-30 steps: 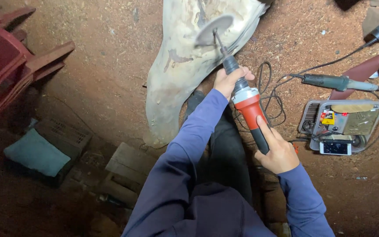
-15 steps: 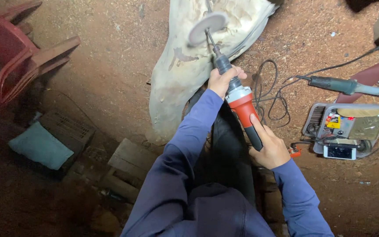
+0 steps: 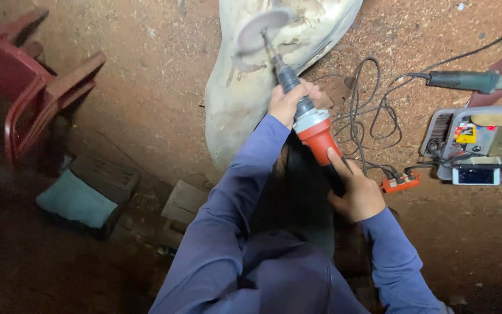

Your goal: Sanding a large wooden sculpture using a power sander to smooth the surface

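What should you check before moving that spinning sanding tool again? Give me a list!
1. Both hands on the red grinder: ok. Left hand grips the neck, right hand grips the rear handle.
2. Sanding disc over the pale carved piece: ok; whether it touches, cannot tell, the disc is blurred.
3. Black cables away from the disc: ok, they lie coiled on the dirt to the right.
4. Fingers away from the disc: ok, a long shaft separates them.
5. Second tool out of the way: ok, lying further right.
6. Gloves: not ok, hands are bare.
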